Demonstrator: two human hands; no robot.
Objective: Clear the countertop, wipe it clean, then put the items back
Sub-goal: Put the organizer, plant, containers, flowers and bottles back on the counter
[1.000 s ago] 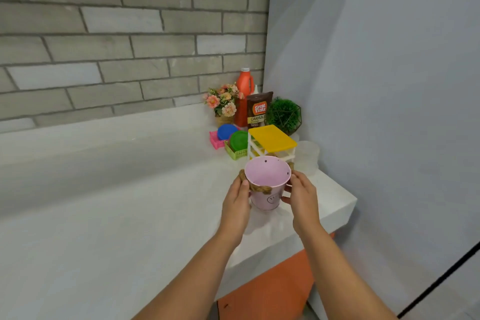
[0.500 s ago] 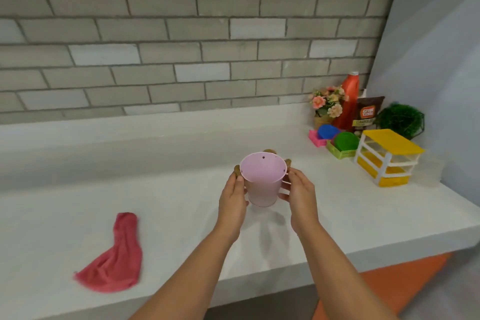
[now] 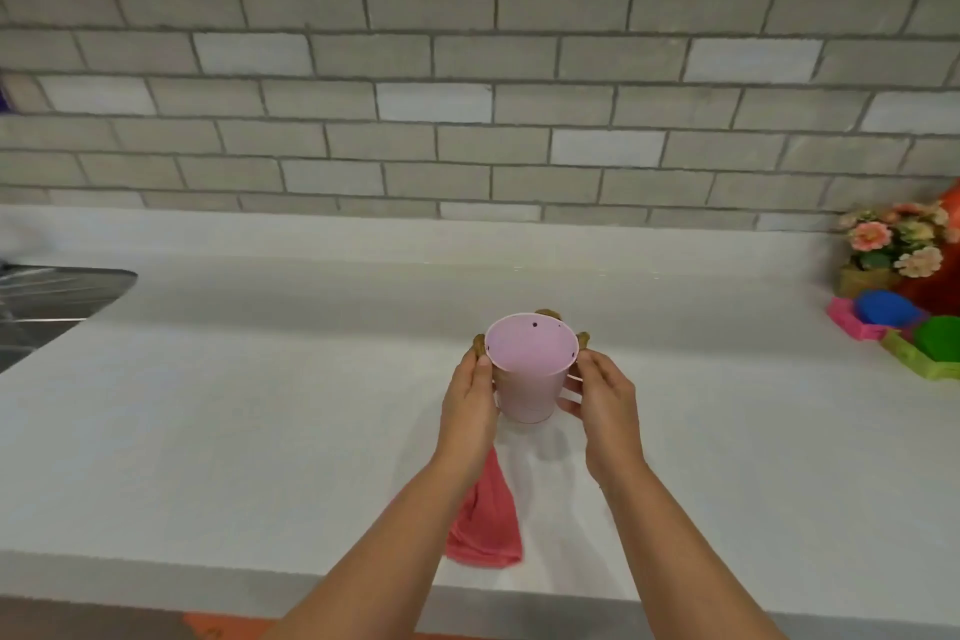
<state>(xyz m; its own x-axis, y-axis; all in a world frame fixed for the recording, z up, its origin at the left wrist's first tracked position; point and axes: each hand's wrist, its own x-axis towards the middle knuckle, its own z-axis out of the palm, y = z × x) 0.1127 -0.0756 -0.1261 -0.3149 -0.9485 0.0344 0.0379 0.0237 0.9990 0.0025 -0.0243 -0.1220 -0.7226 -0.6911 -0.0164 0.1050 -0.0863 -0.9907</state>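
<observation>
I hold a small pink bucket (image 3: 530,369) with a rope handle upright above the white countertop (image 3: 260,405), near its middle. My left hand (image 3: 470,395) grips its left side and my right hand (image 3: 602,395) grips its right side. The bucket looks empty inside. A red cloth (image 3: 488,520) lies crumpled on the counter below my hands, partly hidden by my left forearm.
A steel sink (image 3: 47,307) is at the far left. At the right edge stand a pot of flowers (image 3: 893,250), an orange bottle (image 3: 943,250), and pink (image 3: 852,322) and green (image 3: 914,359) trays with blue and green lids. A brick wall runs behind.
I have carried the pink bucket leftward along the counter, away from the items at the right end. The view swung left, bringing the red cloth under my arms and the sink into sight.
</observation>
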